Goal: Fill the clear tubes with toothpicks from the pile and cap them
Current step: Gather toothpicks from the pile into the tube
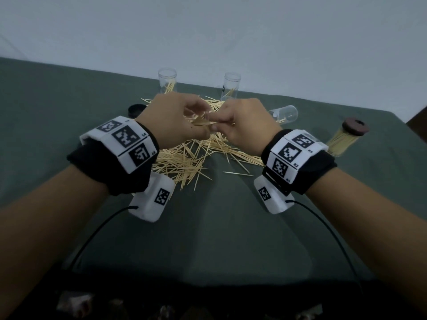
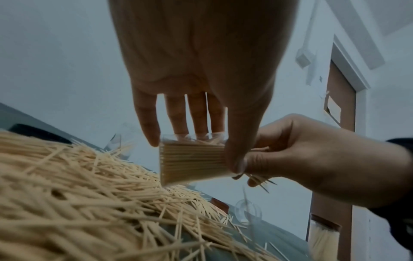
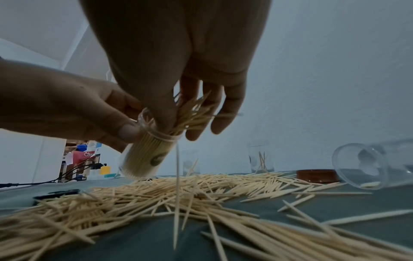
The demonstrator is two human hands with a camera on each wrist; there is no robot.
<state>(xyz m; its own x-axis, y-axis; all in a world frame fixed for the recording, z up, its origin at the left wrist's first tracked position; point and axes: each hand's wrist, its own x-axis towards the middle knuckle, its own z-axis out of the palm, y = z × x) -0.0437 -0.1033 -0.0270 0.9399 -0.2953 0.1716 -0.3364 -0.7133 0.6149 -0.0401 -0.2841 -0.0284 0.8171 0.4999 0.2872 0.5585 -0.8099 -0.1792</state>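
Green cloth [image 1: 69,107] covered the table under a pale wall, and the toothpick pile [image 1: 184,158] sprawled across its middle. Above the pile the left hand [image 1: 175,121] gripped a clear tube [image 2: 192,160], thumb on one side and fingers curled round the other; that tube was packed nearly full and lay tilted, its open mouth toward the right hand. The right hand [image 1: 245,125] pinched a bunch of toothpicks [image 3: 192,114] between thumb and fingers, their ends at the tube's mouth. One loose toothpick [image 3: 177,194] hung almost upright below the tube, over the pile; whether it touched anything could not be told. At 12 o'clock from the hands in the head view, two open tubes stood upright beyond the pile, one at 11 o'clock [image 1: 167,83] and one at 1 o'clock [image 1: 231,86], each with a few toothpicks leaning inside. An empty-looking tube [image 1: 284,114] lay on its side at 2 o'clock, just past the right hand. At 3 o'clock, near the table's edge, a filled tube with a brown cap [image 1: 346,137] stood apart from the pile. A black cap [image 1: 136,110] lay at 9 o'clock, just beside the pile's edge.
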